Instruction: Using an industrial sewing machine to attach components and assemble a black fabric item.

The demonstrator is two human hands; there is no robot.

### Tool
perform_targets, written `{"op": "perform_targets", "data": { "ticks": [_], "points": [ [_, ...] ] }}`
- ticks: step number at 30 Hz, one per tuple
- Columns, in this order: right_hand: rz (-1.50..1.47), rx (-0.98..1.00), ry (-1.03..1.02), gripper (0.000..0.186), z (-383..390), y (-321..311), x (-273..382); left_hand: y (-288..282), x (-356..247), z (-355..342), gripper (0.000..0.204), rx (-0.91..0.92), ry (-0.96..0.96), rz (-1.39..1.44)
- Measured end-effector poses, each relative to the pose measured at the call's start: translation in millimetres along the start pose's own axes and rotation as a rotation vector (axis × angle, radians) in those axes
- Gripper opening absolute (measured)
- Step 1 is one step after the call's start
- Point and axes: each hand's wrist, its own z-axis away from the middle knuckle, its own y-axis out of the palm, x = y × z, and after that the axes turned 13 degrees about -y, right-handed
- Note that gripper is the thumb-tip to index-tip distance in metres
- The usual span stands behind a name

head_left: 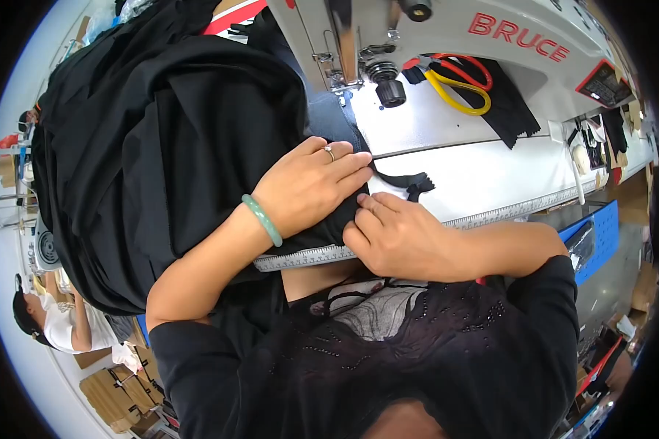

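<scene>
Black fabric point(198, 139) is heaped left of the sewing machine point(447, 25), left hand point(311, 181) lies on it in front of the machine, fingers pretty much together, right hand point(394, 235)'s up front too, fingers curled, can't tell if pinching, and scissors point(438, 85) sit under the machine's arm.

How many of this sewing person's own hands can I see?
2: the left hand on the black fabric, the right hand over part of the ruler strip.
</scene>
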Motion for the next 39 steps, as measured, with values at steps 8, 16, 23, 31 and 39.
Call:
{"op": "perform_targets", "data": {
  "ticks": [8, 16, 23, 31, 39],
  "points": [
    [-0.307, 0.304, -0.177, 0.019, -5.4, -31.2, -33.4, 9.7, 1.2, 13.0, 0.033, -0.109, -0.168, 0.198],
    [0.035, 0.002, 0.094, 0.033, -6.2, -32.8, -102.6, 17.7, 5.9, 10.7, 0.027, -0.152, -0.19, 0.292],
    [0.063, 0.058, -0.097, 0.018, 5.8, -9.1, -108.7, 23.2, -13.4, 2.3, 0.029, -0.099, -0.23, 0.231],
    [-0.091, -0.284, 0.08, 0.023, 3.9, 2.3, -113.9, 6.6, -21.5, 8.9, 0.036, 0.017, -0.316, 0.125],
    [-0.068, 0.098, -0.084, 0.021, 5.7, -7.7, -103.4, 10.0, -7.4, 7.1, 0.024, -0.135, -0.279, 0.206]
  ]
}}
